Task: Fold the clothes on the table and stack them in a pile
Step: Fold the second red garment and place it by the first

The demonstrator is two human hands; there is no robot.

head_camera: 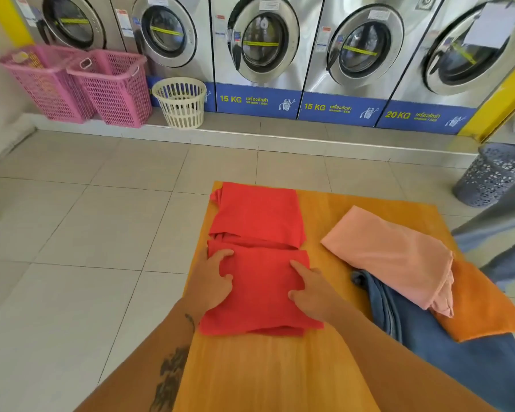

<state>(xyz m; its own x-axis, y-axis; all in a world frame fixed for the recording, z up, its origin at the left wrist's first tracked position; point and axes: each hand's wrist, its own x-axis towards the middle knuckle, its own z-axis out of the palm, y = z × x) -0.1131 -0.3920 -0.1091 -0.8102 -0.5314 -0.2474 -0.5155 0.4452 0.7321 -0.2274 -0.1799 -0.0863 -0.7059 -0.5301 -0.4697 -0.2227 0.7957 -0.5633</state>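
The red knit garment (pixel 257 257) lies lengthwise on the left half of the yellow-orange wooden table (pixel 333 209), its near portion doubled over onto itself so that a crosswise fold edge runs across its middle. The left hand (pixel 211 281) rests on the left edge of the doubled portion, fingers spread and pressing flat, gripping nothing. The right hand (pixel 309 289) rests on the right edge, forefinger extended along the cloth and thumb tucked toward the fabric; whether it pinches a layer cannot be determined. The step in hand appears to be flattening a fold in the red garment. To the right, well apart from it, a pale pink folded cloth (pixel 390 254) lies on top of an orange folded cloth (pixel 482 307), both resting on a spread blue denim garment (pixel 446 346) that overhangs the near right edge of the table. The fold is judged incomplete: the far half remains extended. The next move calls for gripping both corners of one end evenly, bringing it over the other half with edges aligned, then transferring the bundle to the pile at right.
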